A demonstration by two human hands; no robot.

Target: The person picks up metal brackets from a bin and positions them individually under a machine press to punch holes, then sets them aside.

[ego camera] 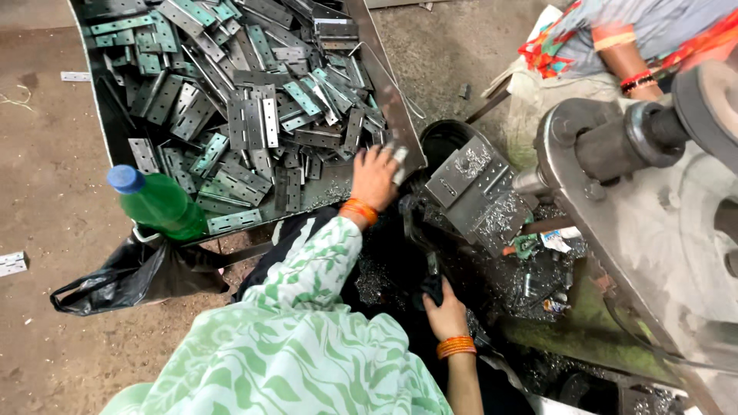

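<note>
A large metal tray [400, 115] holds a heap of several grey and greenish metal hinge plates [254, 115]. My left hand [374, 178], in a green-and-white patterned sleeve with orange bangles, rests at the tray's near right corner, its fingers closed on a hinge plate [399, 159]. My right hand [446, 315], also with orange bangles, is lower down and grips a dark lever handle [431, 283] beside the machine. An angled steel fixture block [473, 192] covered in metal shavings sits just right of my left hand.
A grey machine [653, 200] with a shaft and wheel fills the right side. Another person's arm [630, 61] with red bangles is at the top right. A green bottle [157, 201] with a blue cap and a black plastic bag [131, 280] sit left. Loose hinges [11, 263] lie on the floor.
</note>
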